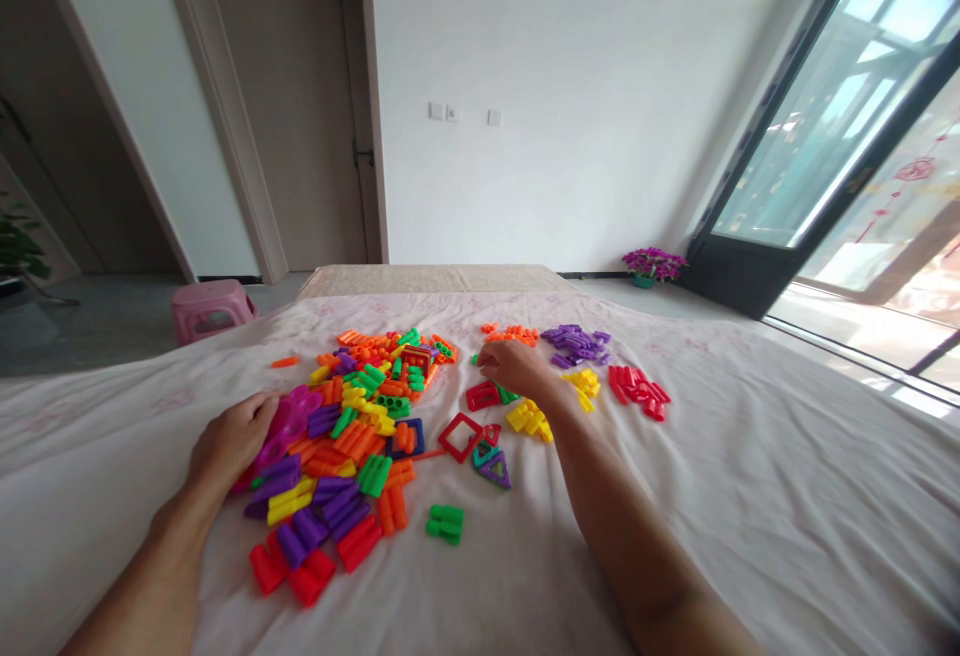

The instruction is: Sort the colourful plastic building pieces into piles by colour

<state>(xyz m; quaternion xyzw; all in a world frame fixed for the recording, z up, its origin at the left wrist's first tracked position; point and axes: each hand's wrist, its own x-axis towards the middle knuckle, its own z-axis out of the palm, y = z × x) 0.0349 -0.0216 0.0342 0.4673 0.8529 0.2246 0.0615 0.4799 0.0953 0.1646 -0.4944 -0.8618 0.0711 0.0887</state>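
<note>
Where the heap of mixed toy blocks (356, 439) comes closest to me, red blocks (311, 581) make its edge, and a green block (446, 524) lies apart to its right. My left hand (238, 431) is at the heap's left side, fingers against a pink piece (294, 416); I cannot tell whether they are closed on it or only resting there. Right of the heap lie a red square frame (450, 425) and some small triangles (494, 470).

Yellow blocks (530, 420) sit just left of my right forearm. Farther out, my right hand (517, 364) bends its fingers down beside a bit of green (475, 360); the hand hides its own grip, so I cannot tell if I am pinching anything. A red pile (639, 391) lies off to its right, with a purple pile (576, 344) and an orange pile (510, 333) beyond.

Everything lies on a wrinkled pale sheet (712, 496). Past it stand a pink stool (214, 311) on the left and purple flowers (652, 264) on the right, then a brown door (292, 106), a white wall (525, 176) and a glass door (802, 126).
</note>
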